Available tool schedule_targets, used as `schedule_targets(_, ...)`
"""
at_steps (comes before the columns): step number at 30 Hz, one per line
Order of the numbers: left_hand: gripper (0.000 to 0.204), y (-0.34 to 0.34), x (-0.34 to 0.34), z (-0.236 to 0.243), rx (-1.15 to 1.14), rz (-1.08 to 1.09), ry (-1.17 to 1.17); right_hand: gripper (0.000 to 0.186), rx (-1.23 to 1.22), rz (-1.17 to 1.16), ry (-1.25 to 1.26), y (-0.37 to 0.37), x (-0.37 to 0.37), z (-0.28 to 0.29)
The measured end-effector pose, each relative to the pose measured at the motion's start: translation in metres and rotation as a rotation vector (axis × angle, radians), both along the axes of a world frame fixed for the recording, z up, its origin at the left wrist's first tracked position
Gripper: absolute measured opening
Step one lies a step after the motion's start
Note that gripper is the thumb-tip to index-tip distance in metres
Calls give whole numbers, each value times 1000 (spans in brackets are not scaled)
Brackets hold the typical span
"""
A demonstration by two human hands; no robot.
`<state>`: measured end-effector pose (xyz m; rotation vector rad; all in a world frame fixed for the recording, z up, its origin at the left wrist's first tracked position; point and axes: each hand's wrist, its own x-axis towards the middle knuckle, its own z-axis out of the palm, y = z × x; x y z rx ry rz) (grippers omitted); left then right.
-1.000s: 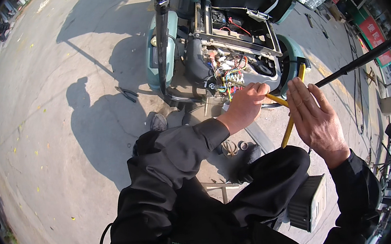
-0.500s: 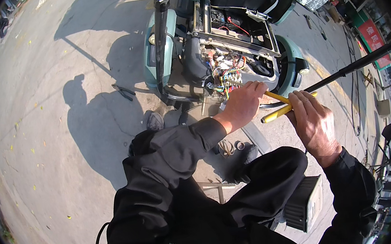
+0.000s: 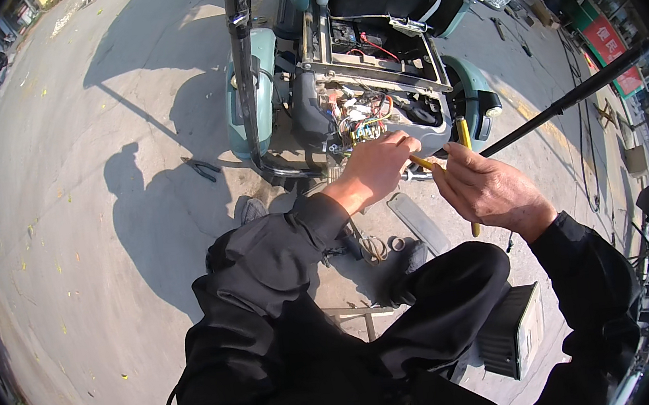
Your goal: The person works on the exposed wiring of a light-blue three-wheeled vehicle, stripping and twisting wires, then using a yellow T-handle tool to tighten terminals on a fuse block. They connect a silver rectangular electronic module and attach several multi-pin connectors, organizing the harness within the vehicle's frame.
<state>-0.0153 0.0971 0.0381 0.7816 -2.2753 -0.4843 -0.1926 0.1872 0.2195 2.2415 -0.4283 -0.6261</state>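
Observation:
My left hand is closed in a pinch in front of the exposed wiring. A thin yellow strip runs from its fingertips to my right hand. That right hand is closed round a slim yellow rod-like piece, whose ends show above and below the fingers. Its kind cannot be made out, and the fingers hide where strip and rod meet. Just beyond my left hand lies a bundle of coloured wires and connectors in the open front of a teal vehicle.
Black-handled pliers lie on the concrete at left. Coiled cord and a flat grey panel are on the ground below my hands. A black crate stands by my right knee. A dark pole slants at right.
My right hand has turned, swinging the yellow rod from nearly level to upright. My left hand still pinches near the wiring. The whole view has shifted slightly.

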Motion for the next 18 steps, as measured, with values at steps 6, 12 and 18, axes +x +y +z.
schedule_targets(6,25,-67,36,-45,294,390,-88,23,23,37,-112,-8,-3,-3)
schedule_targets(12,26,-82,19,-70,387,414,19,18,-39,110,-113,-13,-1,-2)
schedule_targets(18,21,-91,21,-69,382,409,-129,15,158,-127,-373,-27,11,1)
